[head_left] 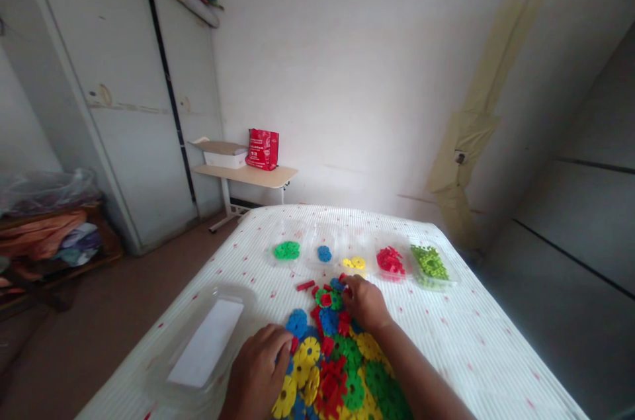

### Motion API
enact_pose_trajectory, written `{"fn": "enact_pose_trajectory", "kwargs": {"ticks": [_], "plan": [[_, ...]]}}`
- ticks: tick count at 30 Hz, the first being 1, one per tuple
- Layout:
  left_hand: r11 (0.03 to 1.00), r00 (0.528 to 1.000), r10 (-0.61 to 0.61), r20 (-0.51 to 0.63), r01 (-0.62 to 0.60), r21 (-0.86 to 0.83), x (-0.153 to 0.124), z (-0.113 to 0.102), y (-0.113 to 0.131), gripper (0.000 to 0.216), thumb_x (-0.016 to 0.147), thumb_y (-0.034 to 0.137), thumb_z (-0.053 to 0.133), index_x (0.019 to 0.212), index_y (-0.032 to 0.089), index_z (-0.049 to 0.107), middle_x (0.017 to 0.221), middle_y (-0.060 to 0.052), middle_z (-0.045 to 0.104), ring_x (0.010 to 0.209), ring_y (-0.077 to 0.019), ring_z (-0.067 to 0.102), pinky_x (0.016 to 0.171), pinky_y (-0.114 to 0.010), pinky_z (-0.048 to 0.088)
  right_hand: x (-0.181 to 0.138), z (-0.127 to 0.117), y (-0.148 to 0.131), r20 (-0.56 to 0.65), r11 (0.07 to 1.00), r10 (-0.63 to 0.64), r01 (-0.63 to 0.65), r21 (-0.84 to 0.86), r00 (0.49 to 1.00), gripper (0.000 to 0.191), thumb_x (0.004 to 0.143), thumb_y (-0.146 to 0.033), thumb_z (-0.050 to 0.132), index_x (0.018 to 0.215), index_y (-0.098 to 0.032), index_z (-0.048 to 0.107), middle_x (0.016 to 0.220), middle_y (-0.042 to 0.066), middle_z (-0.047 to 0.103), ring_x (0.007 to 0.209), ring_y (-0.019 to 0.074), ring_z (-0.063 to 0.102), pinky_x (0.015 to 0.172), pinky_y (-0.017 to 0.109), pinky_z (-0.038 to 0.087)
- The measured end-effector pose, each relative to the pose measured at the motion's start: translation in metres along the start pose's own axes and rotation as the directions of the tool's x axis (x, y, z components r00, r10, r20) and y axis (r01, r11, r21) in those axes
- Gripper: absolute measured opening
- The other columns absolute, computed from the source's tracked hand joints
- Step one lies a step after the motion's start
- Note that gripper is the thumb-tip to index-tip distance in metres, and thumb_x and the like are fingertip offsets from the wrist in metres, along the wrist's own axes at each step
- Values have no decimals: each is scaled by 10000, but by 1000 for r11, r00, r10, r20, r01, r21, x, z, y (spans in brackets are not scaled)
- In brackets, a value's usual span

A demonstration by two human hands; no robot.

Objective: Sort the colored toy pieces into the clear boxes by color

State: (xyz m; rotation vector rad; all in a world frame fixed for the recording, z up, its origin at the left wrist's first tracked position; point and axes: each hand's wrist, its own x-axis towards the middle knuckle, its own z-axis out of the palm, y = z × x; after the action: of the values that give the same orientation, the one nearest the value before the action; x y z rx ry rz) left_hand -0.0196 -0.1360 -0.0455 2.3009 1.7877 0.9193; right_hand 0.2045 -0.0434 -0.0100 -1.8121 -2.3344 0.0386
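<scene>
The pile of plastic discs and small red pieces lies on the near middle of the table, between the two hands. Its long axis runs from the near edge of view toward the far side, narrowing to a tip that points at the row of tubs. The discs in it lie at mixed tilts.

The right hand is at the far tip, fingers curled together beside a blue disc; whether they grip anything I cannot tell. Its forearm crosses the pile's right side, hiding some of it. The left hand covers the left edge, fingers bent and close together; their hold is hidden.

A red strip lies just beyond, left of the tip. The tubs hold green, blue, yellow, red and lime pieces, left to right. A clear tray with white paper sits left. Farther back, a desk bears a box and red bag.
</scene>
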Motion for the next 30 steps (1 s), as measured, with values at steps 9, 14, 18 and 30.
{"fn": "enact_pose_trajectory", "kwargs": {"ticks": [9,14,18,30], "plan": [[999,999,-31,24,31,-22,-2,3,1,246,860,190,408,862,244,649,850,-17,661,824,-160,621,748,-258,466,8,10,-3,29,975,-48,53,-217,998,459,878,-121,389,1306,-282,430,966,105,633,762,204,662,579,259,447],[999,999,-38,33,38,-7,-1,4,0,261,855,176,401,891,243,651,869,-24,661,838,-161,617,763,-265,465,14,14,-6,37,962,-47,55,-269,998,336,897,-119,354,1163,-231,527,947,118,627,758,209,665,585,277,466],[999,999,-40,37,40,-6,0,4,1,269,856,169,395,912,239,649,887,-30,663,850,-163,614,773,-274,467,16,13,-8,42,957,-53,62,-285,998,275,865,-84,377,1030,-174,577,897,127,635,746,227,667,569,279,466],[998,998,-50,43,51,-23,-1,5,2,257,855,177,408,937,237,644,900,-36,663,868,-175,599,788,-294,455,2,-48,30,-231,951,19,-89,-296,973,361,914,-190,342,1238,-235,495,1015,92,615,766,175,644,561,226,423]]}}
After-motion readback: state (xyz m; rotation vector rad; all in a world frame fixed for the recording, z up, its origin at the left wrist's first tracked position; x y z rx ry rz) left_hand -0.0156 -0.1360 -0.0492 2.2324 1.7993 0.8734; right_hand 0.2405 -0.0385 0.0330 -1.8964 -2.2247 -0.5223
